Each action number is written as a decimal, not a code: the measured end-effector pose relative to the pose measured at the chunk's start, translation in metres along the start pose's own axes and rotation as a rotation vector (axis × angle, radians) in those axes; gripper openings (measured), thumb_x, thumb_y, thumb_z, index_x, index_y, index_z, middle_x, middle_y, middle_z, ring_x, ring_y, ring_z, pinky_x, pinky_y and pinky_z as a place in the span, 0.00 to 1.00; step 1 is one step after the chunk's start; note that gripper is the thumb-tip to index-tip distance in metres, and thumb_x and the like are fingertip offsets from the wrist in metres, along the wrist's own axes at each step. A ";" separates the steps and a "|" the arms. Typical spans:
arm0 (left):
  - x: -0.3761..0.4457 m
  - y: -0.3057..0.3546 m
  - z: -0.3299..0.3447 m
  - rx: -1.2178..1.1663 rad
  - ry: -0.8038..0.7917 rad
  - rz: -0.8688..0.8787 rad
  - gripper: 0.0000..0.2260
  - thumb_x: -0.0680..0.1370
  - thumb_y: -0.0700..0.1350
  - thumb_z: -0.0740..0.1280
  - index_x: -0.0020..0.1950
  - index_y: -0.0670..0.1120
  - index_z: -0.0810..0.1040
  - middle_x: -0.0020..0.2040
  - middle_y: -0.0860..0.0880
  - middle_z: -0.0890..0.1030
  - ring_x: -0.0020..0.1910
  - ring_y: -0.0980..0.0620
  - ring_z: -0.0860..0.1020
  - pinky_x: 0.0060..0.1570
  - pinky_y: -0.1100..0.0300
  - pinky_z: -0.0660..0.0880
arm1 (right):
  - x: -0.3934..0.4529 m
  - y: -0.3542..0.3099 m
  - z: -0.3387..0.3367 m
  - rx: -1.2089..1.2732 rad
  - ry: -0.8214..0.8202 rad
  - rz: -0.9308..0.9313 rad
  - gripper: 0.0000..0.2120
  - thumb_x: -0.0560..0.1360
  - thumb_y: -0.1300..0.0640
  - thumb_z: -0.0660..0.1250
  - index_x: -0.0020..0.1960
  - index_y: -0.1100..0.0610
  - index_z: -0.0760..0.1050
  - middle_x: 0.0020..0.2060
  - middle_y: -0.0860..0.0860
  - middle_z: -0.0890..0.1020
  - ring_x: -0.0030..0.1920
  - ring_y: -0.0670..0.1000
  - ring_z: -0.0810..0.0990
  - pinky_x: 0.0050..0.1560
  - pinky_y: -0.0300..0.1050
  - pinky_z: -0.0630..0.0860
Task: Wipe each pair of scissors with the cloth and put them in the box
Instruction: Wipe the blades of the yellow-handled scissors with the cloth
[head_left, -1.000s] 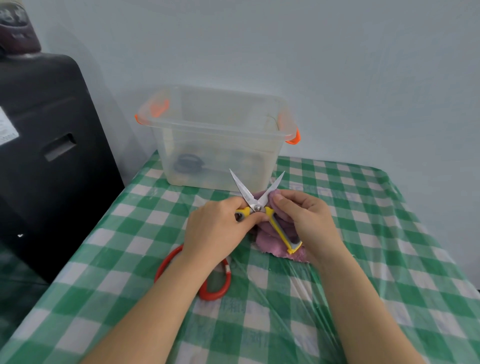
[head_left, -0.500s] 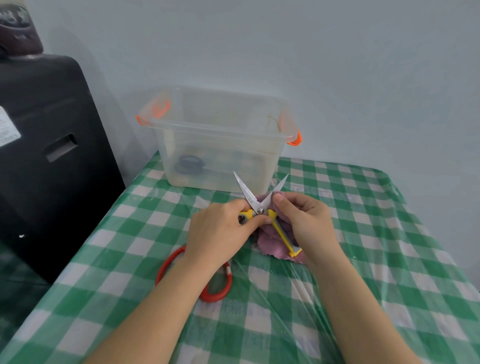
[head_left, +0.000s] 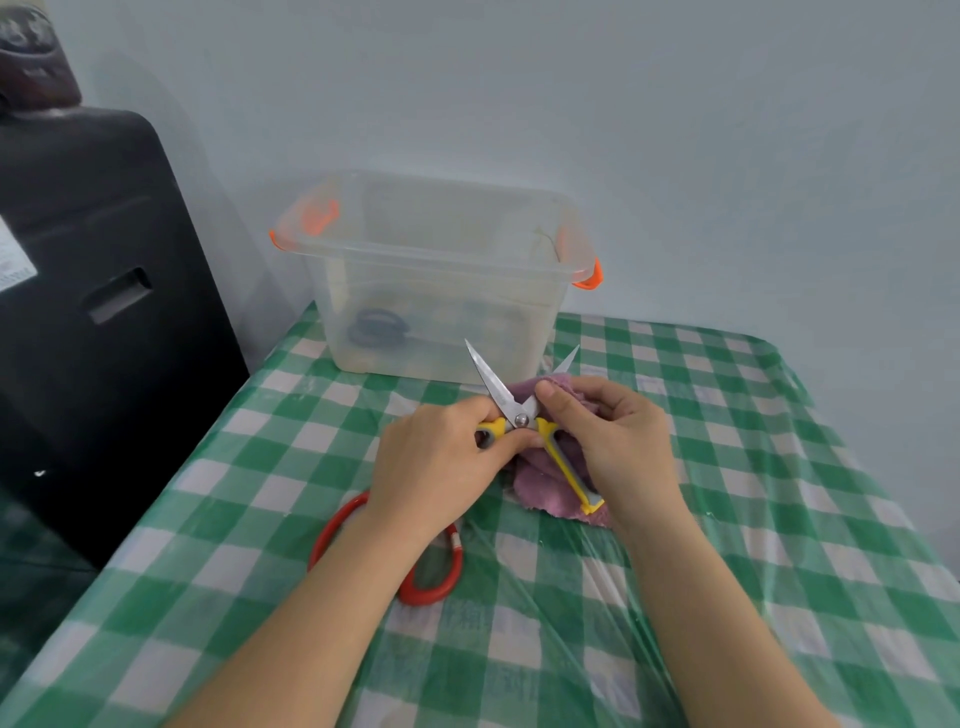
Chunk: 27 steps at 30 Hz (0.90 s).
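The left hand (head_left: 441, 457) curls around one yellow handle of the yellow scissors (head_left: 524, 415), while the right hand (head_left: 618, 441) pinches the purple cloth (head_left: 540, 488) against the right blade, thumb pressed near the pivot. The scissors are spread wide, both tips pointing away from the person toward the clear box (head_left: 441, 291), which stands just beyond the blades; the free handle trails back over the cloth toward the right wrist. So the box lies straight ahead along the scissors' long axis, and both hands sit about equally near it. Something dark already lies on the box floor, too murky to name. On the near side of the box, under the left forearm, red scissor handles (head_left: 431, 571) rest on the checked tablecloth (head_left: 779, 519), likely awaiting wiping.
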<state>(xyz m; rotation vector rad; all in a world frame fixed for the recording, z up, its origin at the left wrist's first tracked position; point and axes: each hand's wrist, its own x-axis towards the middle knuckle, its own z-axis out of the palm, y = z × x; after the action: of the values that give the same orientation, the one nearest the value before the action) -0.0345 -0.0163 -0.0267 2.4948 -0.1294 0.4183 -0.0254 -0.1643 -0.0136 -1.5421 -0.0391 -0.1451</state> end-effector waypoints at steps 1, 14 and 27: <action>-0.001 0.001 0.000 0.009 -0.001 0.003 0.19 0.71 0.67 0.66 0.45 0.52 0.81 0.28 0.52 0.74 0.34 0.47 0.76 0.33 0.55 0.69 | 0.001 0.001 0.000 0.038 0.023 0.038 0.10 0.72 0.59 0.74 0.32 0.52 0.83 0.32 0.54 0.83 0.32 0.49 0.80 0.32 0.40 0.79; 0.001 -0.003 0.002 -0.022 0.010 0.009 0.19 0.71 0.67 0.66 0.41 0.51 0.80 0.25 0.51 0.72 0.31 0.47 0.74 0.31 0.55 0.69 | 0.002 0.003 -0.002 0.322 -0.145 0.201 0.13 0.80 0.62 0.62 0.47 0.67 0.83 0.29 0.60 0.77 0.24 0.54 0.70 0.28 0.43 0.70; 0.001 -0.002 0.003 0.015 0.010 0.032 0.20 0.71 0.68 0.64 0.45 0.52 0.82 0.27 0.50 0.74 0.32 0.47 0.76 0.31 0.56 0.68 | -0.002 -0.001 0.002 0.237 -0.006 0.154 0.09 0.76 0.62 0.69 0.38 0.62 0.83 0.30 0.62 0.80 0.27 0.56 0.73 0.30 0.47 0.72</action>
<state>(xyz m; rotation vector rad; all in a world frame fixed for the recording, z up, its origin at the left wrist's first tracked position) -0.0327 -0.0166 -0.0299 2.5078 -0.1628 0.4470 -0.0276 -0.1620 -0.0127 -1.3033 0.0558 -0.0121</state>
